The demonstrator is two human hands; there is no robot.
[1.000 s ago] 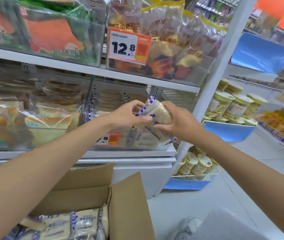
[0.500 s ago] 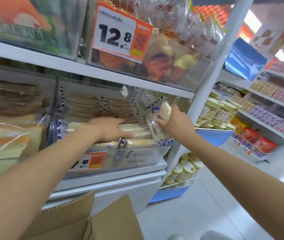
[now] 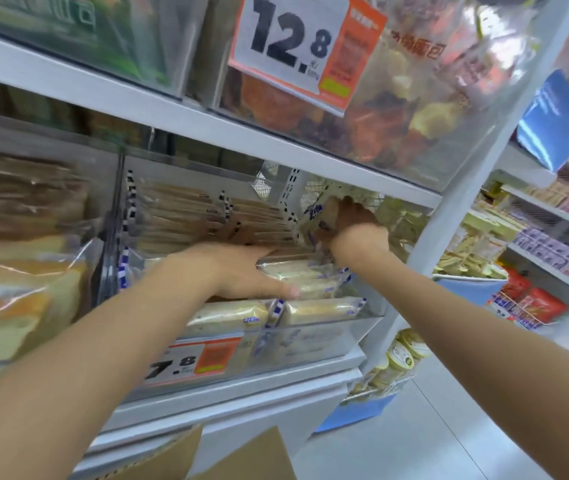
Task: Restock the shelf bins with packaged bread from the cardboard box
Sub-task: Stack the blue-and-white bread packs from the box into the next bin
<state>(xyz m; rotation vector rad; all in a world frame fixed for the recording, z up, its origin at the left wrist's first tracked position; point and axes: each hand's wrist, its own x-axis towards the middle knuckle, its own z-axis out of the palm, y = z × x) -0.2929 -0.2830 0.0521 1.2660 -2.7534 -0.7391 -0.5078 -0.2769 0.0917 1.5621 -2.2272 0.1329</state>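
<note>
Clear bin point(image 3: 314, 342): one, filled with rows of packaged bread point(image 3: 296, 271); two front packs point(image 3: 227, 315) lie side by side against its front wall.
Left hand point(image 3: 241, 271) — fingers straight, flat on the mid-bin stack.
Right hand point(image 3: 357, 225) — curled round one bread pack point(image 3: 324, 216), upright at the bin's rear right.
Cardboard box point(image 3: 251, 459): one, below the bin.

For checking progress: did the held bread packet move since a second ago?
Yes. The bread packet went from before the clear bin to inside it.
</note>
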